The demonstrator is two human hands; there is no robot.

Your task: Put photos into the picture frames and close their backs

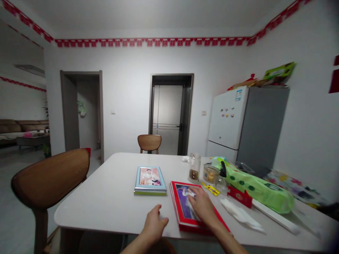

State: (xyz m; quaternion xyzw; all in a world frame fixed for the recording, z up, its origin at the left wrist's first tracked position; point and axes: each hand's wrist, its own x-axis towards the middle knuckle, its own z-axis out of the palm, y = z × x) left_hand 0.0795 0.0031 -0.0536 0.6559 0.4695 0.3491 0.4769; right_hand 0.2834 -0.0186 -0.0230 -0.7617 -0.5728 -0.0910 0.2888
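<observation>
A stack of red picture frames (182, 204) lies near the front edge of the white table (111, 197), with a purple picture in the top one. My right hand (202, 204) rests on that top frame, its fingers spread over the picture. Left of the stack, my left hand (155, 223) is held above the table's front edge, fingers apart and holding nothing. Farther back, a light blue picture frame (150, 178) lies flat, with something green-edged beneath it. It touches neither hand.
Right of the red stack are a glass jar (194, 167), a food container (210, 173), a crumpled tissue (241, 214), a red box (239, 197) and a green package (259, 188). Wooden chairs stand at the left (53, 178) and behind the table (149, 142).
</observation>
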